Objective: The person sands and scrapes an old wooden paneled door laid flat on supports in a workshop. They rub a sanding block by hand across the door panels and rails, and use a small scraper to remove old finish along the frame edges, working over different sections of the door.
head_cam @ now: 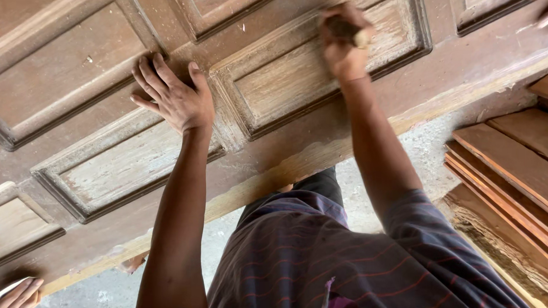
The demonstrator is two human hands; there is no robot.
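Right hand (343, 45) is fisted tight around a small pale block (361, 37), mostly hidden by the fingers, so I can't tell what it's made of. It's pressed onto a worn recessed panel of the brown wooden door (91, 148), raised mouldings all around. Left hand (176, 98) lies flat, fingers spread, on the rail between panels. Stacked planks (517, 170) sit well off to the right, cut off by the frame.

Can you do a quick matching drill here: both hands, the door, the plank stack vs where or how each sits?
Things:
1. left hand
2. right hand
3. panelled wooden door
4. stacked planks

States:
a. piled at the right edge
b. closed around a small sanding piece
c. spread flat, fingers open
d. lying flat beneath both hands

Pairs: 1-c, 2-b, 3-d, 4-a
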